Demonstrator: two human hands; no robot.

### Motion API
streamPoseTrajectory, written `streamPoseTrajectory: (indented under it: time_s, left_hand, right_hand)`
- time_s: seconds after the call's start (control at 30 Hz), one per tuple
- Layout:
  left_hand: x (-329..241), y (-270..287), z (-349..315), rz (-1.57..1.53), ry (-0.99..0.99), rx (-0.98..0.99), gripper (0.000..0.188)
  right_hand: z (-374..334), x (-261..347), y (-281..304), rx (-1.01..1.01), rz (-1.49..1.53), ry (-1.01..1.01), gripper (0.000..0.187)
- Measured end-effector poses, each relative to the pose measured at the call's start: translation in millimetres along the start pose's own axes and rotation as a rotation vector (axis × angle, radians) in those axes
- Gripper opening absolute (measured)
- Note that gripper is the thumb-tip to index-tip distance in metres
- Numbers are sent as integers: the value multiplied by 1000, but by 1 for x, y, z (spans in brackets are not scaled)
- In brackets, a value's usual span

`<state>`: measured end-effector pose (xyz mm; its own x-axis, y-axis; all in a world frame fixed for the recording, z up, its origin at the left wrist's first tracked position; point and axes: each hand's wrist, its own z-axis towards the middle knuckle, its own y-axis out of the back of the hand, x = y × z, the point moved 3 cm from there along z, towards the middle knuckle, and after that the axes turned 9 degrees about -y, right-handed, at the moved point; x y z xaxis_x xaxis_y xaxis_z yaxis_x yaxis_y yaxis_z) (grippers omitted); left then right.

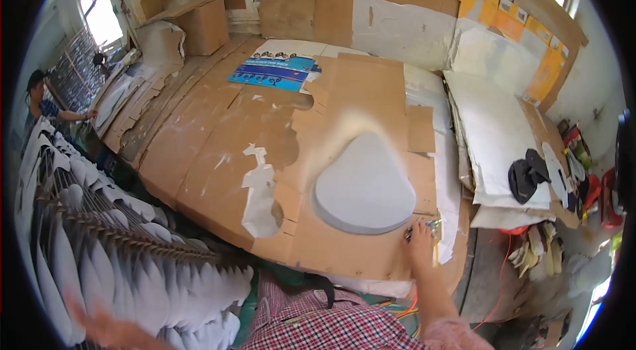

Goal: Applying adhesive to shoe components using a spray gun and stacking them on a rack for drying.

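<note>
A grey rounded-triangle foam pad (366,185) lies flat on a cardboard-covered table (218,144). My right hand (419,244) rests at the pad's lower right edge, fingers closed around a small metallic tool (424,227) near the table's front right corner. My left hand (99,325) is blurred at the lower left, fingers spread and empty, over a rack of white shaped pieces (99,244).
Blue printed cards (275,73) lie at the table's far side. Cardboard boxes (199,22) and sheets line the back wall. White sheets and black pieces (527,174) sit on the right. Another person (43,101) stands at far left. An orange cable (503,270) hangs at the right.
</note>
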<state>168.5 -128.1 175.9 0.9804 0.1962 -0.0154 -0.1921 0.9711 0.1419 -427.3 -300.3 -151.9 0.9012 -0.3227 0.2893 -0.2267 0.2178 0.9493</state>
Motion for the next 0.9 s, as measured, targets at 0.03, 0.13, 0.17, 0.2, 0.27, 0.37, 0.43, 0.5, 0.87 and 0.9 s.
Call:
streamPoseTrajectory:
  time_s: [0.03,0.13,0.17,0.2,0.27,0.37,0.43,0.5,0.87,0.9]
  left_hand:
    - [-10,-41,-3,-365,-26,110,38]
    - [-160,-164,-43,-844,471,622,30]
    - [-178,-189,-70,-930,547,733,25]
    - [-193,-206,-90,-918,541,835,23]
    - [-214,-227,-130,-879,464,993,24]
    - [-230,-240,-186,-890,329,1095,17]
    - [-224,-242,-215,-935,337,1134,14]
    - [-203,-244,-250,-985,354,1197,13]
    - [-49,-308,-212,-857,882,887,8]
    - [-56,-314,-208,-856,887,890,8]
  right_hand:
    - [-5,2,7,-34,2,50,67]
    - [-14,-35,17,-105,87,-85,69]
    - [-13,-36,17,-57,106,-101,72]
    - [-10,-35,17,-68,123,-120,72]
    - [-8,-32,12,8,142,-77,75]
    - [-14,-40,-4,147,-30,-181,76]
    - [-13,-41,-2,98,8,-231,75]
    - [-11,-46,14,60,25,-293,75]
    - [-107,64,256,325,1097,-378,55]
    - [-115,70,261,283,1116,-337,57]
